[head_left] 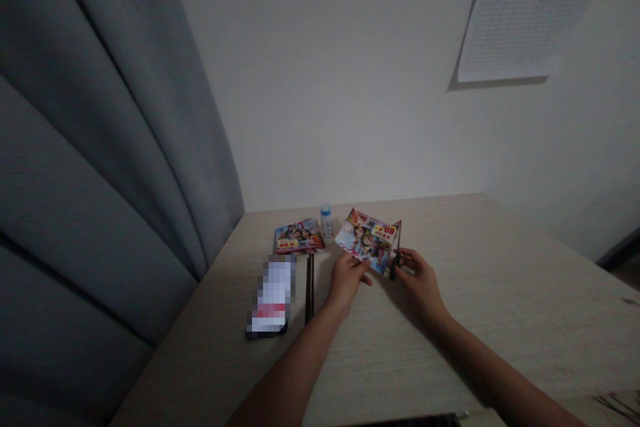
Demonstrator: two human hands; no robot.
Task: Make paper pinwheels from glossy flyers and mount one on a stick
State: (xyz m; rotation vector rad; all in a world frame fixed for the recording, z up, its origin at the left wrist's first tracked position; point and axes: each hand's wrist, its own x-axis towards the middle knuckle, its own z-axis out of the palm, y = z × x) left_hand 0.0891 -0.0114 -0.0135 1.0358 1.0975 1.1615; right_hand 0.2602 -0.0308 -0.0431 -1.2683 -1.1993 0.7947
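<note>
My left hand (346, 278) pinches the lower left edge of a colourful printed leaflet (367, 238) and holds it tilted just above the wooden table (500, 293). My right hand (419, 277) is closed on a pair of scissors (397, 250), dark handles in the fingers, blades pointing up along the leaflet's right edge. A second colourful leaflet (299, 235) lies flat on the table to the left.
A small white bottle with a blue cap (327, 221) stands between the two leaflets. Two dark chopsticks (309, 287) lie beside a blurred-out phone (273, 297). Grey curtain (100, 180) hangs at left; a printed sheet (525, 23) is stuck on the wall.
</note>
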